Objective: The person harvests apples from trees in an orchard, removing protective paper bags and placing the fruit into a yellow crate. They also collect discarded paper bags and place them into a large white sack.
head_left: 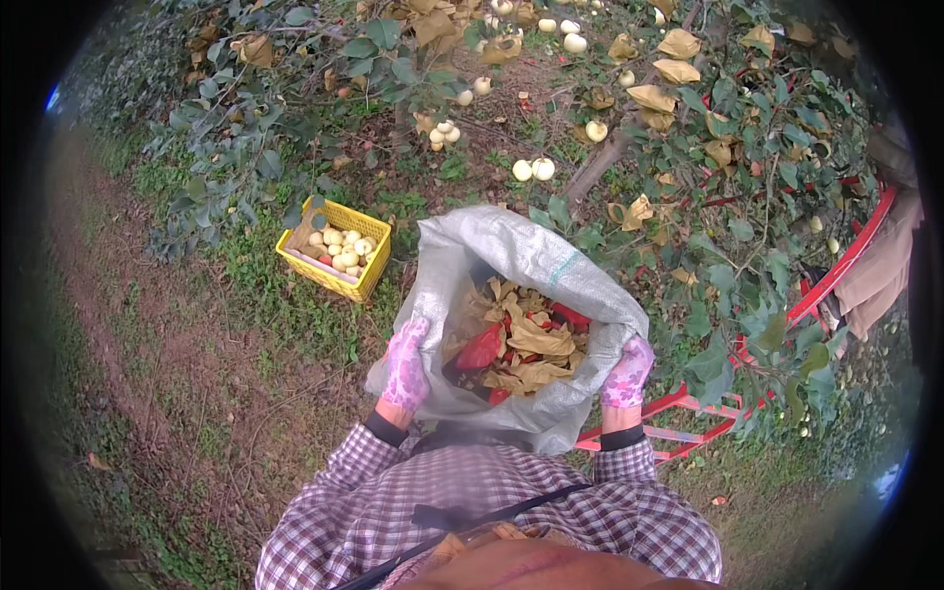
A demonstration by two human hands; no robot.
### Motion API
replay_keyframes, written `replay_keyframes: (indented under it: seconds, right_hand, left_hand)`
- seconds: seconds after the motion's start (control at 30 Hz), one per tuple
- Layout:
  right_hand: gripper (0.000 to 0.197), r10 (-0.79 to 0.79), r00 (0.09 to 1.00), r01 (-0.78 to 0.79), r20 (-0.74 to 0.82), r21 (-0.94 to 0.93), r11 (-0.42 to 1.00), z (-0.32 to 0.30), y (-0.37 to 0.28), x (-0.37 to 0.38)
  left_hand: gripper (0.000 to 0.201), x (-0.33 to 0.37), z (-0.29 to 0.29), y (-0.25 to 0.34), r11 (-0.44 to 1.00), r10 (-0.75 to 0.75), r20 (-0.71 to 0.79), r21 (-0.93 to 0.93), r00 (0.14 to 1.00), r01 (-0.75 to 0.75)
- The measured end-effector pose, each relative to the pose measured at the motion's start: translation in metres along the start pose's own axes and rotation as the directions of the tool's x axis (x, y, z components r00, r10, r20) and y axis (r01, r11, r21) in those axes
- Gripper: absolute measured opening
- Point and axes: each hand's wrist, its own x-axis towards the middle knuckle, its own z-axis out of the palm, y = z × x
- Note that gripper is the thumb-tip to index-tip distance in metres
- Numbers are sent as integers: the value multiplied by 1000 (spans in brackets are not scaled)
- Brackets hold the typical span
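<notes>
A large white woven sack [492, 234] hangs open in front of me, its mouth spread wide. My left hand [405, 366], in a pink patterned glove, grips the sack's left rim. On the opposite rim my right hand [627, 374], gloved the same way, is closed round the fabric. Inside the sack lie crumpled brown paper bags [541, 339] mixed with red scraps [482, 348], which look like paper or film. The fingertips of both hands are partly hidden by folds of the sack.
A yellow plastic crate [368, 279] of pale apples [344, 244] stands on the grass at left. Leafy branches with pale fruit and brown paper bags [678, 71] reach in from above. At right is a red ladder [678, 423], with a person's tan clothing [880, 270] beside it.
</notes>
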Motion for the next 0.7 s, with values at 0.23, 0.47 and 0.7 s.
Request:
replay_keyframes:
  seconds: [0.23, 0.47, 0.7]
  right_hand:
    - [19, 39, 993, -58, -115, -167, 984, -14, 105, 98]
    - [14, 251, 956, -235, -154, 115, 965, 2, 208, 254]
    - [9, 361, 919, -332, -160, 184, 925, 17, 188, 355]
  left_hand:
    - [19, 153, 42, -43, 980, 4, 42, 198, 999, -12]
    - [27, 376, 66, -85, 970, 23, -64, 244, 998, -7]
    - [27, 503, 178, -81, 915, 201, -106, 376, 974, -148]
